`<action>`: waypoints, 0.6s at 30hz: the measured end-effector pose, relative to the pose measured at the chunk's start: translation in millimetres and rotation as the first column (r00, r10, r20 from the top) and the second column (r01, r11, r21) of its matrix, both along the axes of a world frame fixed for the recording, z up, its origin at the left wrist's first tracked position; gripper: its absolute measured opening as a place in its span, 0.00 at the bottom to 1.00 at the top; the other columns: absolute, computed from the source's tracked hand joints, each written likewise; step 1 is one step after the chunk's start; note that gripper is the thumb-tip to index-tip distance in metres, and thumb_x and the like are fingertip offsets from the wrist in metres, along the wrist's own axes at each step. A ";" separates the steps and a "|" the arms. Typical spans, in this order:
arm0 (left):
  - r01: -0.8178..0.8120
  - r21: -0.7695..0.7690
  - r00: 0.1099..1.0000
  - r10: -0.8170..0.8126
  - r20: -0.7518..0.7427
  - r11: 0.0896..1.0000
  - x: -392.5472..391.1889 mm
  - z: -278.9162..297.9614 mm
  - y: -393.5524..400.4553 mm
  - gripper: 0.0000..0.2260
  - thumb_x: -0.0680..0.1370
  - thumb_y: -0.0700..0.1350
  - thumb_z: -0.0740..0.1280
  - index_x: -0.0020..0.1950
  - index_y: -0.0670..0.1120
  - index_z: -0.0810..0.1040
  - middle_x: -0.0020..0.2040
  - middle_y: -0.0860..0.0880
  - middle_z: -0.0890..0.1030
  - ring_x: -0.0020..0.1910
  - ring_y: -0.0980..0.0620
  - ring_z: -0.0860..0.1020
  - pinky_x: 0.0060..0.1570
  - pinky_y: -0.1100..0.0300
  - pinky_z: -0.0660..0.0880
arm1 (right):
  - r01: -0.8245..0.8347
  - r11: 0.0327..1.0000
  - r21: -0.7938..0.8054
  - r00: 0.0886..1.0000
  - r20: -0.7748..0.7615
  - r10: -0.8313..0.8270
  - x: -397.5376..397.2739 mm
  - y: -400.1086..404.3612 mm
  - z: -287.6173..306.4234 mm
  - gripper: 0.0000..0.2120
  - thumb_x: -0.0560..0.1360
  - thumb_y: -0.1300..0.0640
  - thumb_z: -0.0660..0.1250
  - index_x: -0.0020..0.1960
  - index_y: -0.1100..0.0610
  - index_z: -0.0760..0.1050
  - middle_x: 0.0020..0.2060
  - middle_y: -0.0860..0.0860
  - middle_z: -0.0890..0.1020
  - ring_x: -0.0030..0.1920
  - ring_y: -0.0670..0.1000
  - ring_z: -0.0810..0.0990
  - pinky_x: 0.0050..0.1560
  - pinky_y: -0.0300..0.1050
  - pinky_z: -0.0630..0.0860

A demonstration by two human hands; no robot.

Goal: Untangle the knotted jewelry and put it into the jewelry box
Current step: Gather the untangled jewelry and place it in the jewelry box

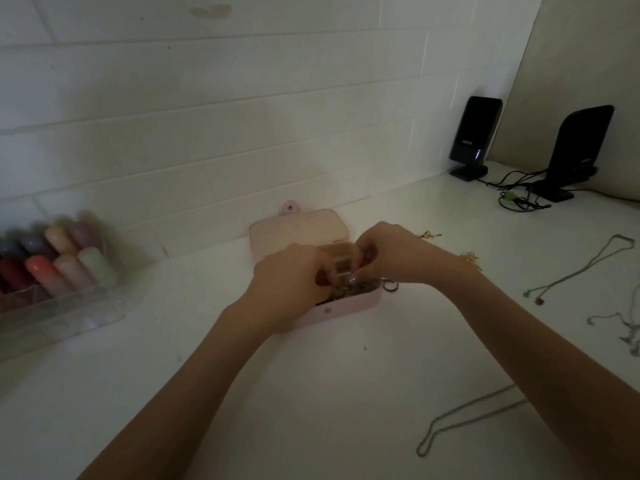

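A small pink jewelry box stands open on the white desk, its lid leaning back toward the wall. Both hands are over its front compartment. My left hand has its fingers curled down into the box, pinching a dark tangle of jewelry. My right hand pinches the same tangle from the other side. A small metal ring lies just right of the box. Much of the box's inside is hidden by the hands.
Several silver chains lie loose on the desk: one at the right, one at the far right edge, one near the front. Gold pieces sit behind my right wrist. A clear bin of coloured tubes stands left. Two black speakers with cables stand back right.
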State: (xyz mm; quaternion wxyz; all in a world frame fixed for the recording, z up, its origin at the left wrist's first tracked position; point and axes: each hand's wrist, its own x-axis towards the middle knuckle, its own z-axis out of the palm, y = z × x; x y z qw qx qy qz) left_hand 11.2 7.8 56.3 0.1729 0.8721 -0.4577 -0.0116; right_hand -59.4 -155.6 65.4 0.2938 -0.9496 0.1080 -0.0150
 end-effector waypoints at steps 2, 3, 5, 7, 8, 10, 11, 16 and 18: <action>0.021 0.040 1.000 -0.021 0.008 0.999 0.4 -2.6 -0.1 0.07 0.72 0.46 0.69 0.43 0.58 0.84 0.31 0.62 0.72 0.38 0.55 0.74 0.42 0.52 0.78 | -0.006 0.999 -0.046 1.000 0.004 0.007 0.0 0.4 -3.6 0.07 0.67 0.59 0.77 0.36 0.53 0.80 0.30 0.44 0.77 0.31 0.44 0.76 0.25 0.29 0.65; 0.036 0.062 0.999 -0.036 0.006 0.997 1.4 -3.7 -0.1 0.07 0.72 0.46 0.68 0.43 0.57 0.84 0.32 0.60 0.74 0.38 0.54 0.74 0.42 0.52 0.78 | -0.008 0.997 -0.073 1.000 0.000 0.008 -0.3 0.3 -5.1 0.07 0.67 0.59 0.77 0.36 0.53 0.79 0.32 0.45 0.76 0.34 0.49 0.78 0.26 0.32 0.66; 0.063 0.096 0.998 -0.063 0.002 0.993 2.0 -4.4 -0.3 0.06 0.75 0.48 0.67 0.43 0.56 0.84 0.35 0.57 0.77 0.37 0.53 0.74 0.40 0.52 0.78 | -0.012 0.995 -0.099 1.000 0.005 0.013 -2.3 -1.1 -7.0 0.08 0.66 0.60 0.77 0.37 0.53 0.79 0.34 0.47 0.74 0.37 0.56 0.79 0.26 0.35 0.68; 0.085 0.083 0.996 -0.087 0.025 0.993 0.9 -3.9 -0.9 0.08 0.77 0.51 0.65 0.44 0.55 0.84 0.37 0.54 0.79 0.37 0.52 0.75 0.39 0.53 0.76 | -0.011 0.997 -0.075 0.999 0.052 0.015 -8.4 -6.1 -5.5 0.08 0.67 0.60 0.77 0.38 0.53 0.78 0.32 0.48 0.74 0.32 0.49 0.75 0.25 0.32 0.67; 0.101 0.052 0.994 -0.103 0.046 0.994 -0.7 -3.2 -1.1 0.08 0.78 0.52 0.65 0.46 0.55 0.84 0.38 0.54 0.79 0.39 0.52 0.76 0.39 0.53 0.75 | 0.001 0.998 -0.062 0.996 0.086 0.005 -13.3 -10.4 -2.7 0.09 0.67 0.60 0.77 0.37 0.52 0.77 0.30 0.48 0.74 0.29 0.44 0.72 0.26 0.31 0.66; 0.159 -0.048 0.982 -0.153 0.114 0.986 -5.7 -3.2 -2.9 0.07 0.78 0.49 0.65 0.49 0.53 0.83 0.43 0.60 0.78 0.43 0.54 0.74 0.41 0.56 0.71 | 0.045 0.998 -0.036 0.992 0.123 -0.040 -29.4 -21.9 6.2 0.09 0.68 0.59 0.76 0.37 0.52 0.76 0.28 0.47 0.73 0.25 0.40 0.68 0.28 0.30 0.66; 0.215 -0.109 0.970 -0.199 0.137 0.971 -9.7 -3.8 -4.7 0.07 0.78 0.47 0.65 0.50 0.52 0.83 0.44 0.62 0.76 0.43 0.56 0.72 0.41 0.58 0.69 | 0.063 0.997 -0.035 0.993 0.101 -0.059 -40.8 -29.1 10.8 0.08 0.69 0.58 0.76 0.39 0.52 0.77 0.30 0.47 0.74 0.26 0.40 0.69 0.29 0.30 0.67; 0.476 -0.274 0.858 -0.510 -0.064 0.835 -49.2 -11.2 -14.4 0.06 0.75 0.48 0.71 0.48 0.48 0.83 0.41 0.59 0.79 0.42 0.61 0.75 0.42 0.71 0.69 | 0.120 0.990 -0.069 0.943 -0.303 -0.136 -122.2 -67.5 14.2 0.08 0.70 0.51 0.74 0.46 0.48 0.77 0.42 0.48 0.80 0.40 0.46 0.78 0.44 0.41 0.75; 0.535 -0.215 0.805 -0.570 -0.165 0.817 -72.0 -12.8 -16.7 0.08 0.73 0.52 0.73 0.48 0.50 0.82 0.41 0.61 0.77 0.42 0.63 0.74 0.40 0.74 0.67 | 0.158 0.981 -0.109 0.909 -0.371 -0.188 -154.1 -75.0 11.3 0.09 0.70 0.50 0.74 0.48 0.46 0.76 0.45 0.47 0.79 0.45 0.47 0.78 0.49 0.42 0.75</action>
